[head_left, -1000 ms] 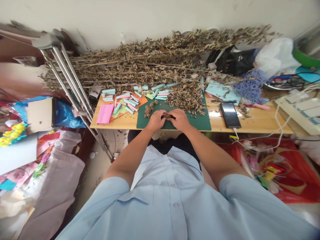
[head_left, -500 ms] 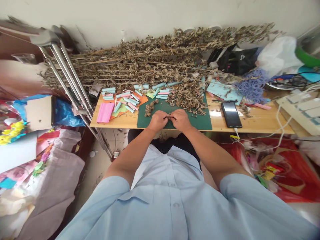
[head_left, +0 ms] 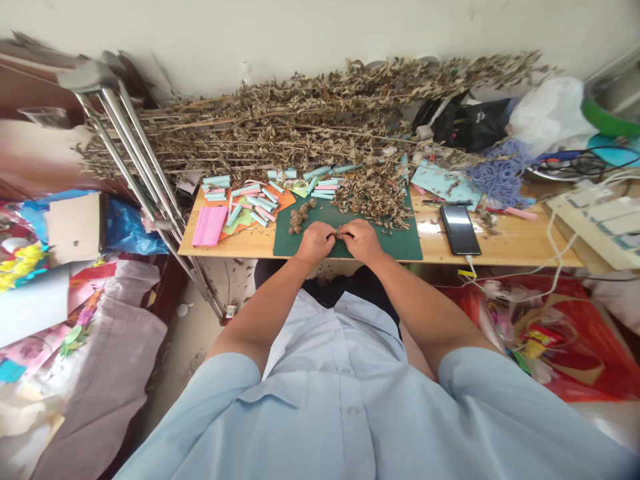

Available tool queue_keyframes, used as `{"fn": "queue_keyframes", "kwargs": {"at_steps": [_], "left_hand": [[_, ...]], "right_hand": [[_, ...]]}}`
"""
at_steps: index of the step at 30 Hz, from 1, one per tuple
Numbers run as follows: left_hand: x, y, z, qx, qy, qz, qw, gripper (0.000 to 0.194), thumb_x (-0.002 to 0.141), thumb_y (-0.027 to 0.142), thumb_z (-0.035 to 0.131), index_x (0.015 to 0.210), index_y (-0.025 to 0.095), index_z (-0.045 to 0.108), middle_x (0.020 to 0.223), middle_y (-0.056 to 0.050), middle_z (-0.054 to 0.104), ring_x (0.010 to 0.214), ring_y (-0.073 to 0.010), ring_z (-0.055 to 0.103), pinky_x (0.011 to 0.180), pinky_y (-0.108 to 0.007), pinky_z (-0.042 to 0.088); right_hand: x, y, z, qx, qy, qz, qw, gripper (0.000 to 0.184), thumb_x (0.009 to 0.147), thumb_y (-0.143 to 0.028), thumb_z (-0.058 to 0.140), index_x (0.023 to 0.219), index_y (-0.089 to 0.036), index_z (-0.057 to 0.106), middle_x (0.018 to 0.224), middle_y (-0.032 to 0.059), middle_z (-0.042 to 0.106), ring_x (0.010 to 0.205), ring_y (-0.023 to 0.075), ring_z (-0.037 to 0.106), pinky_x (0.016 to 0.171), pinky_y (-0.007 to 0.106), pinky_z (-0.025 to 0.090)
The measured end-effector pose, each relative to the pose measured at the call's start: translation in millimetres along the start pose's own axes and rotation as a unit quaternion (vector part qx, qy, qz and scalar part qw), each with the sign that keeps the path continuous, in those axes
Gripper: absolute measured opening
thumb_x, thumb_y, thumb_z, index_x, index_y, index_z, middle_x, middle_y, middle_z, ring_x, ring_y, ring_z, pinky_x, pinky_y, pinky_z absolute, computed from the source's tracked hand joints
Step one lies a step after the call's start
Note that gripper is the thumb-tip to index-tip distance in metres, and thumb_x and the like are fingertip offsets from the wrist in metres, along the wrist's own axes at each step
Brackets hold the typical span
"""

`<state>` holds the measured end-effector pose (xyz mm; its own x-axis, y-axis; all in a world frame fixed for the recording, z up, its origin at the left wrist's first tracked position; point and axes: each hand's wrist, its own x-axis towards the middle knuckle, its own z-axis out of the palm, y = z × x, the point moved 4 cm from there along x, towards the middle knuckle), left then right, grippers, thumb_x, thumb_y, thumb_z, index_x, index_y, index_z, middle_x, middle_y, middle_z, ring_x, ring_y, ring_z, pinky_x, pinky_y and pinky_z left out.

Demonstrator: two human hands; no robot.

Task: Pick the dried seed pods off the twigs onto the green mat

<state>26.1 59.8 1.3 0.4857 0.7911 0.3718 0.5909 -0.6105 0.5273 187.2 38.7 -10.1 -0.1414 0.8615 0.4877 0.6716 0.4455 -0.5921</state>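
My left hand (head_left: 317, 242) and my right hand (head_left: 361, 241) meet fingertip to fingertip over the front of a green cutting mat (head_left: 285, 243). Both are closed, pinching a small bit of dried leaf (head_left: 339, 235) between them; most of it is hidden by the fingers. Beyond my right hand lies a loose heap of dried brown leaves (head_left: 375, 197). Just past my left hand sit several small rolled balls of dried leaf (head_left: 300, 218). Rolled blue and pink paper tubes (head_left: 325, 189) rest along the mat's back edge.
Bundles of dried stalks (head_left: 260, 127) cover the table's back. A pink paper stack (head_left: 209, 225) lies left, a phone (head_left: 460, 230) with a cable and purple yarn (head_left: 500, 175) right. Metal crutches (head_left: 135, 153) lean at the left edge. A power strip (head_left: 595, 223) is far right.
The view has shifted very slightly. Both hands stay at the same spot on the mat, still pinching the dried leaf, with hardly any visible movement.
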Motion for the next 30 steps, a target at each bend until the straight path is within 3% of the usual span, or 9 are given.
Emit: {"fn": "queue_keyframes", "kwargs": {"at_steps": [10, 13, 18, 20, 23, 26, 28, 30], "left_hand": [[0.0, -8.3, -5.3, 0.001, 0.037, -0.05, 0.998, 0.018, 0.084, 0.01, 0.056, 0.088, 0.018, 0.072, 0.091, -0.007, 0.073, 0.094, -0.0228, 0.064, 0.091, -0.039, 0.052], [-0.2, -8.7, -7.5, -0.001, 0.048, -0.074, 0.996, 0.018, 0.086, 0.011, 0.056, 0.092, 0.019, 0.071, 0.093, -0.008, 0.072, 0.094, -0.0229, 0.063, 0.09, -0.038, 0.052], [-0.4, -10.7, -7.6, -0.001, 0.038, -0.087, 0.995, 0.016, 0.087, 0.013, 0.058, 0.094, 0.019, 0.071, 0.089, -0.007, 0.071, 0.092, -0.022, 0.063, 0.086, -0.035, 0.052], [0.0, -9.8, -6.5, -0.013, 0.014, -0.065, 0.998, 0.018, 0.088, 0.013, 0.057, 0.095, 0.019, 0.072, 0.093, -0.006, 0.072, 0.094, -0.0214, 0.064, 0.088, -0.034, 0.052], [0.2, -6.8, -6.5, -0.029, -0.014, -0.034, 0.999, 0.023, 0.088, 0.01, 0.054, 0.098, 0.02, 0.073, 0.097, -0.006, 0.073, 0.097, -0.0207, 0.064, 0.09, -0.034, 0.052], [-1.0, -1.9, -8.5, -0.04, -0.017, -0.008, 0.999, 0.029, 0.086, 0.006, 0.051, 0.101, 0.018, 0.072, 0.098, -0.007, 0.073, 0.098, -0.0203, 0.064, 0.093, -0.034, 0.052], [-2.6, 0.9, -9.7, -0.046, -0.013, -0.006, 0.999, 0.032, 0.083, 0.004, 0.052, 0.104, 0.017, 0.071, 0.1, -0.008, 0.072, 0.099, -0.0206, 0.063, 0.093, -0.035, 0.053], [-4.6, 2.2, -11.3, -0.047, -0.008, -0.017, 0.999, 0.034, 0.08, 0.005, 0.055, 0.11, 0.015, 0.069, 0.103, -0.009, 0.071, 0.101, -0.0217, 0.063, 0.093, -0.036, 0.053]], "right_hand": [[-1.7, -1.3, -12.3, 0.03, 0.066, 0.028, 0.997, 0.005, 0.086, -0.027, 0.07, 0.083, -0.026, 0.074, 0.09, 0.0056, 0.076, 0.091, 0.0262, 0.067, 0.089, 0.047, 0.055], [0.0, -8.2, -13.3, 0.057, 0.033, -0.003, 0.998, 0.006, 0.087, -0.03, 0.071, 0.085, -0.027, 0.075, 0.092, 0.0049, 0.077, 0.092, 0.0254, 0.068, 0.089, 0.046, 0.054], [2.9, -15.9, -4.4, 0.041, -0.095, -0.075, 0.992, 0.006, 0.087, -0.03, 0.071, 0.086, -0.028, 0.076, 0.088, 0.0029, 0.077, 0.094, 0.0245, 0.066, 0.092, 0.045, 0.049], [4.2, -13.2, -2.3, 0.033, -0.098, -0.072, 0.992, 0.006, 0.087, -0.03, 0.071, 0.085, -0.028, 0.077, 0.089, 0.0031, 0.076, 0.094, 0.0246, 0.065, 0.092, 0.045, 0.049], [4.7, -6.7, -2.7, 0.024, -0.049, -0.051, 0.997, 0.004, 0.085, -0.03, 0.073, 0.086, -0.027, 0.076, 0.099, 0.0051, 0.073, 0.097, 0.0255, 0.064, 0.091, 0.045, 0.049], [3.1, -2.4, -3.6, 0.03, -0.01, -0.036, 0.999, 0.021, 0.08, -0.028, 0.077, 0.1, -0.025, 0.074, 0.115, 0.0077, 0.071, 0.107, 0.0277, 0.064, 0.096, 0.046, 0.049], [2.4, -1.4, -3.5, 0.033, -0.01, -0.028, 0.999, 0.036, 0.079, -0.026, 0.078, 0.114, -0.024, 0.07, 0.115, 0.0085, 0.071, 0.108, 0.0287, 0.064, 0.099, 0.047, 0.048], [2.6, -2.0, -2.7, 0.027, -0.027, -0.029, 0.999, 0.038, 0.08, -0.025, 0.076, 0.118, -0.023, 0.069, 0.11, 0.0083, 0.073, 0.105, 0.029, 0.065, 0.098, 0.047, 0.048]]}}
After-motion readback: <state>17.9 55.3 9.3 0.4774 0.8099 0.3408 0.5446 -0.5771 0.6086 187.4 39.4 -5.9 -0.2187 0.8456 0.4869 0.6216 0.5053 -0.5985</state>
